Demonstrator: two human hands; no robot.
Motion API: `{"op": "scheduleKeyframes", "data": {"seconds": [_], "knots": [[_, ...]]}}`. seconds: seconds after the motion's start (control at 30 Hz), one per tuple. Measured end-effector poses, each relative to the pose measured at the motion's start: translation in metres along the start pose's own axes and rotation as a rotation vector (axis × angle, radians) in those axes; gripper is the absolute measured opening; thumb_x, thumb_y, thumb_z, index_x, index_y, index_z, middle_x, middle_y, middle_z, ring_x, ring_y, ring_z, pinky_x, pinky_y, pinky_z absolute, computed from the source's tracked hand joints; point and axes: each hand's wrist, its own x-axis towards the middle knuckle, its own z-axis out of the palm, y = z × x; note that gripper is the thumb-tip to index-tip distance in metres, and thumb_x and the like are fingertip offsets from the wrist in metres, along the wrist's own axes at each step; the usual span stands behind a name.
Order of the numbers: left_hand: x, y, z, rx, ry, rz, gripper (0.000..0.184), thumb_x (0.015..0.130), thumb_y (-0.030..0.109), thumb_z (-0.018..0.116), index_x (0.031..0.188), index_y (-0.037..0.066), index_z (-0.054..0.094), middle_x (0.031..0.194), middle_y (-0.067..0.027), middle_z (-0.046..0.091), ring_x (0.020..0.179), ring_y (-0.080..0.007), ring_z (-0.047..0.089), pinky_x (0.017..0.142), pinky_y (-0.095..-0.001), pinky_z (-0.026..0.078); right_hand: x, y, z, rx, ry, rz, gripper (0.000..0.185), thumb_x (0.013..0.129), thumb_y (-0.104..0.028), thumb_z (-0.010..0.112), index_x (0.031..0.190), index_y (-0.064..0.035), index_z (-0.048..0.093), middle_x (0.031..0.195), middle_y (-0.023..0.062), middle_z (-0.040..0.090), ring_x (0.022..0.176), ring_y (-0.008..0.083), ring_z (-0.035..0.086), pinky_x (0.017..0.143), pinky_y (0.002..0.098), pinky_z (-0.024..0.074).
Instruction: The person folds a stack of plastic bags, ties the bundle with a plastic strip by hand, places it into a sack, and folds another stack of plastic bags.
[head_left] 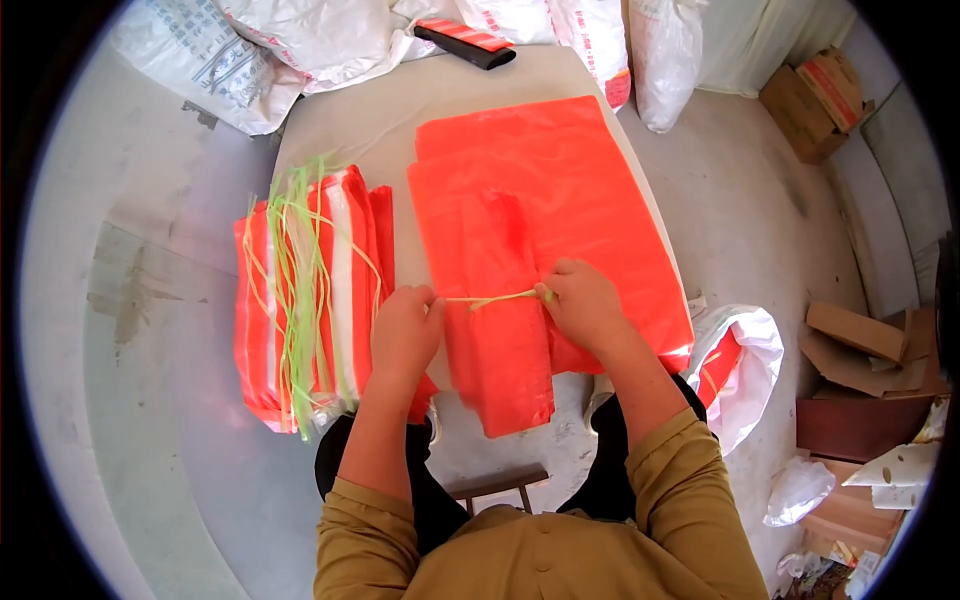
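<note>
My left hand [408, 328] and my right hand [582, 300] each pinch one side of a thin yellow-green plastic tie [492, 297]. The tie is drawn taut between them, across a narrow folded bundle of red plastic [505, 370]. That bundle overhangs the table's near edge. Beneath and beyond it lies a wide stack of flat red plastic sheets or bags [545, 155]. To the left of my left hand is a thick pile of red and white striped plastic [343, 245], with many loose green ties [300, 270] draped over it.
The beige tabletop [350, 120] shows around the piles. At its far edge rests a black and red-striped bundle [465, 42]. White sacks [300, 40] stand behind. On the right are an open white sack [755, 370] holding red plastic, and cardboard boxes [815, 105]. A wooden stool [500, 485] is below.
</note>
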Motion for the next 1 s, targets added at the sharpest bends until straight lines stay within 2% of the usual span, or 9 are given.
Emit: {"op": "scheduleKeyframes", "data": {"seconds": [0.07,0.17,0.37,0.5,0.6,0.7,0.8,0.9,1.0], "knots": [[-0.001,0.005,-0.001,0.000,0.015,0.017,0.022,0.089,0.020,0.072,0.085,-0.001,0.066,0.083,-0.0184,0.062,0.081,-0.0369,0.062,0.071,-0.0453,0.049,0.000,0.001,-0.004,0.111,-0.047,0.028,0.022,0.099,-0.021,0.062,0.086,-0.0040,0.070,0.096,0.0028,0.064,0.088,0.0215,0.062,0.075,0.0336,0.0516],[-0.001,0.017,-0.005,-0.013,0.021,0.006,0.025,0.087,0.020,0.074,0.081,-0.002,0.064,0.079,-0.0174,0.059,0.077,-0.0365,0.060,0.069,-0.0451,0.048,0.003,-0.001,0.014,0.807,-0.028,0.072,0.029,0.101,-0.022,0.059,0.083,-0.0010,0.068,0.102,0.0032,0.068,0.087,0.0152,0.062,0.076,0.0293,0.0496],[0.001,0.017,0.003,-0.026,0.075,0.050,0.025,0.085,0.017,0.074,0.075,-0.002,0.060,0.076,-0.0164,0.055,0.072,-0.0359,0.058,0.064,-0.0455,0.046,0.008,-0.008,0.029,1.195,-0.290,-0.016,0.033,0.104,-0.023,0.056,0.081,-0.0011,0.065,0.095,0.0041,0.069,0.088,0.0126,0.061,0.077,0.0287,0.0482],[0.004,0.014,0.007,-0.040,0.119,0.066,0.027,0.083,0.016,0.075,0.072,-0.001,0.057,0.074,-0.0173,0.053,0.069,-0.0361,0.055,0.061,-0.0451,0.044,0.011,-0.010,0.025,0.828,-0.276,-0.048,0.026,0.102,-0.021,0.057,0.086,-0.0022,0.065,0.088,0.0074,0.067,0.084,0.0195,0.062,0.076,0.0322,0.0490],[0.006,0.018,0.000,-0.212,0.047,0.009,0.024,0.086,0.014,0.074,0.076,-0.002,0.059,0.074,-0.0112,0.056,0.068,-0.0254,0.056,0.062,-0.0383,0.044,0.012,-0.020,0.030,0.577,-0.134,-0.125,0.019,0.099,-0.019,0.060,0.091,-0.0029,0.066,0.088,0.0118,0.066,0.083,0.0270,0.063,0.077,0.0367,0.0502],[0.002,0.024,-0.013,-0.805,-0.233,-0.115,0.018,0.091,0.012,0.073,0.083,-0.002,0.063,0.077,-0.0016,0.058,0.072,-0.0126,0.054,0.066,-0.0297,0.044,0.008,-0.025,0.036,0.511,-0.063,-0.145,0.015,0.096,-0.017,0.062,0.094,-0.0035,0.068,0.091,0.0147,0.067,0.086,0.0320,0.065,0.078,0.0410,0.0515],[-0.005,0.035,-0.011,-0.930,-0.374,0.083,0.016,0.098,0.014,0.068,0.088,0.002,0.067,0.083,0.0045,0.057,0.072,-0.0057,0.047,0.065,-0.0271,0.039,0.006,-0.028,0.042,0.420,-0.023,-0.192,0.013,0.094,-0.016,0.064,0.095,-0.0040,0.069,0.092,0.0146,0.068,0.088,0.0332,0.066,0.078,0.0432,0.0524],[-0.008,0.032,0.001,-1.016,-0.475,0.159,0.009,0.099,0.011,0.066,0.097,0.003,0.069,0.088,0.0012,0.059,0.075,-0.0057,0.048,0.069,-0.0247,0.041,0.005,-0.025,0.052,0.332,0.014,-0.251,0.011,0.092,-0.014,0.065,0.096,-0.0046,0.070,0.092,0.0146,0.068,0.090,0.0334,0.066,0.076,0.0438,0.0527],[-0.006,0.035,-0.002,-1.382,-0.386,0.101,0.017,0.099,0.005,0.061,0.114,0.003,0.067,0.094,-0.0025,0.063,0.081,-0.0060,0.051,0.075,-0.0231,0.043,0.004,-0.022,0.052,0.353,0.006,-0.243,0.009,0.091,-0.011,0.065,0.096,-0.0047,0.069,0.093,0.0150,0.068,0.089,0.0334,0.066,0.075,0.0438,0.0526]]}}
